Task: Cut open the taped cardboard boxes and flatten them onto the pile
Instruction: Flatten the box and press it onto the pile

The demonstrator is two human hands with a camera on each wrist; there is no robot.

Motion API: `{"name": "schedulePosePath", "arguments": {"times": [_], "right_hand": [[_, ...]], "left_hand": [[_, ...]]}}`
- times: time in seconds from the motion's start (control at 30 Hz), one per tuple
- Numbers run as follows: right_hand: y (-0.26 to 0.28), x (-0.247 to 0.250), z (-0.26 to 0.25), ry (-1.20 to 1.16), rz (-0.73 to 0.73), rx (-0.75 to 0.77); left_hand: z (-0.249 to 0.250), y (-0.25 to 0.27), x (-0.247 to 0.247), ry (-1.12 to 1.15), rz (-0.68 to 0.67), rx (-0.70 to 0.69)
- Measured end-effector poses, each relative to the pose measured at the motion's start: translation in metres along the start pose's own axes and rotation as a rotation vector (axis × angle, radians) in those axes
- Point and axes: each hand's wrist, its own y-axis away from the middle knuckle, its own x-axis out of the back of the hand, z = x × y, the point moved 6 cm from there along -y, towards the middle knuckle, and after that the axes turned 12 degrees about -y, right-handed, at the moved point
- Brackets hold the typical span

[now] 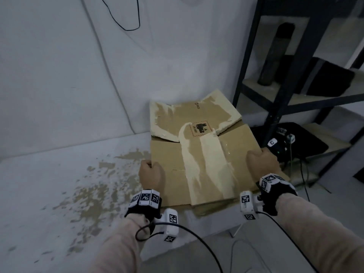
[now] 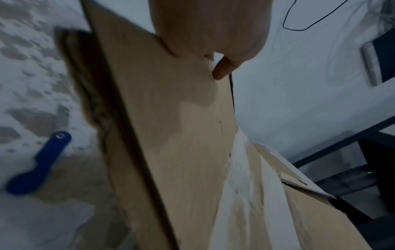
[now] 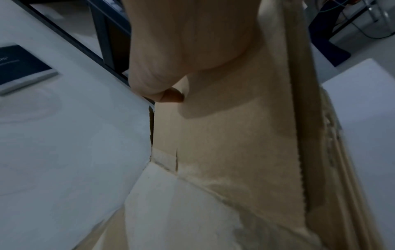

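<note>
— Both hands are on it: the left hand point(image 1: 150, 172) curls round the left edge of the flattened brown cardboard box with torn, pale peeled patches point(image 1: 199, 160), thumb pinching on top, and the right hand point(image 1: 262, 160) grips the right edge the same way

— Where is the box sitting?

— At the far right corner of the white, chipped work surface point(image 1: 49, 174), against the wall, lying over the pile of more flat cardboard point(image 1: 216, 210) whose edges poke out beneath its near side. Its far flap, printed with a black label, tilts up a little

— How will it handle?

— Light and fairly stiff, I'd judge, though it will bend along the creases, and the torn facing looks weak. Gripping opposite side edges near the middle, as now, seems the sound hold

— Anything else about?

— From the left wrist view, a blue-handled cutter point(image 2: 38, 162) lies on the surface left of the box. A dark metal shelf rack point(image 1: 254, 56) stands just beside the right edge
</note>
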Motion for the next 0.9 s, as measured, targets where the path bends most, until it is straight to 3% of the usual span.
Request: {"name": "schedulePosePath", "arguments": {"times": [0.2,0.33,0.4,0.47,0.53,0.63,0.9], "right_hand": [[-0.096,-0.002,0.024,0.261,-0.103,0.018],[-0.123,-0.018,0.049,0.36,-0.197,-0.043],[-0.131,-0.026,0.055,0.486,-0.199,0.047],[-0.133,-0.046,0.059,0.573,-0.293,0.186],[-0.127,-0.077,0.071,0.587,-0.54,0.236],[-0.108,-0.11,0.095,0.601,-0.853,0.124],[-0.11,-0.123,0.107,0.689,-0.959,0.016]], "left_hand": [[-0.004,0.006,-0.089,-0.211,-0.368,-0.015],[-0.016,0.006,-0.105,-0.352,-0.491,0.052],[-0.014,0.01,-0.113,-0.395,-0.536,0.06],[-0.009,0.013,-0.121,-0.394,-0.57,0.046],[-0.008,0.013,-0.127,-0.406,-0.569,0.046],[-0.014,0.009,-0.132,-0.533,-0.575,0.013],[-0.025,-0.002,-0.145,-0.882,-0.577,-0.138]]}}
